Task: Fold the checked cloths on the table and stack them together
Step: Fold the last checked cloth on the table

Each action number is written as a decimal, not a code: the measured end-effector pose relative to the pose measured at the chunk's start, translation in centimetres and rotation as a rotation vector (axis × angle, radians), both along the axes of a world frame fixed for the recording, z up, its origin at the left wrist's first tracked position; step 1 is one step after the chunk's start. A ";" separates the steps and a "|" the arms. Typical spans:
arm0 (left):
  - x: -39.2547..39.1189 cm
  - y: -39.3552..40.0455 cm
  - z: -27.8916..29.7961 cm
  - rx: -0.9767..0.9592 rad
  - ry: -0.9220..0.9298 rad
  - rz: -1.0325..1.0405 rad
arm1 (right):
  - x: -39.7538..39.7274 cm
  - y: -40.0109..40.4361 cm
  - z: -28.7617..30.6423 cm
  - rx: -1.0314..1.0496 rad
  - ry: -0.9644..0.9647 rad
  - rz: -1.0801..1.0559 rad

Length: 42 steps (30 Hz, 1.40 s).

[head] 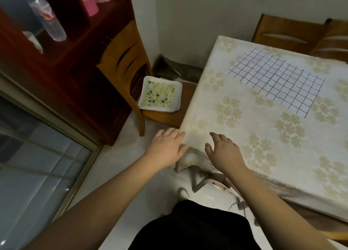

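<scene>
Table [244,136] is covered by a floral tablecloth. Checked cloth [278,80] is laid flat near the far side, well apart from both hands. Left hand [167,146] and right hand [224,151] are seen at the near corner, fingers relaxed, nothing gripped.

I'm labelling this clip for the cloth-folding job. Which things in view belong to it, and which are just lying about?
Belongs to the job:
checked cloth, spread flat
table
left hand
right hand

Just lying about:
square dishes on a chair
plastic bottle on the shelf
</scene>
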<state>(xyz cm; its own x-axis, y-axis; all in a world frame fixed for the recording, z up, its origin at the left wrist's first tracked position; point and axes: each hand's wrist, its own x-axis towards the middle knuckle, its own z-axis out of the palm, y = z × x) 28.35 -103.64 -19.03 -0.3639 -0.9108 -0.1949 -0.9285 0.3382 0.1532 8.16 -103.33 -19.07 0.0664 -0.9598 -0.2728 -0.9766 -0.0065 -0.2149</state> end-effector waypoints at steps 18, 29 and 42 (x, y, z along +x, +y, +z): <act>-8.2 -26.5 -1.1 0.055 -0.087 -0.404 | -7.1 -18.5 -3.7 0.011 -0.092 -0.453; -19.7 -40.0 -7.9 0.119 -0.144 -0.557 | -12.2 -22.3 -6.5 0.085 -0.113 -0.683; -24.6 -47.5 -14.7 0.148 -0.203 -0.738 | -8.5 -28.0 -8.7 0.045 -0.147 -0.804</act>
